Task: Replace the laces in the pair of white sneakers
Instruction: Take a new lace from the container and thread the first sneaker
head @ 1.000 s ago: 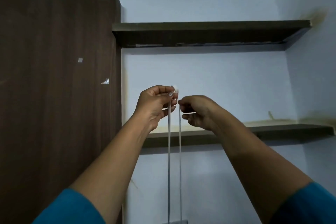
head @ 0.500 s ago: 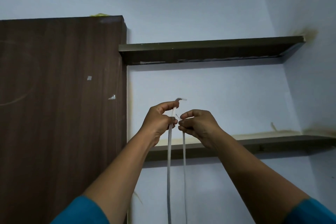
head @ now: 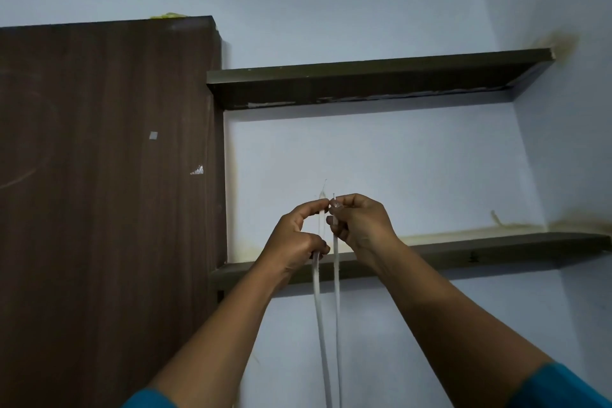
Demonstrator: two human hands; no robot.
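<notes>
My left grip [head: 294, 238] pinches one end of the white lace [head: 317, 301] between thumb and forefinger, with the lower fingers curled round the strand. My right grip [head: 361, 225] pinches the other end just beside it, toward 3 o'clock. Both strands hang toward 6 o'clock and out of view; the sneakers are unseen. I judge I should level the tips so both sides come out equal.

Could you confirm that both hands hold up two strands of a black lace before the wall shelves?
Not quite: the head view shows the lace is white, not black. The left hand and right hand do hold its strands up before the shelves.
</notes>
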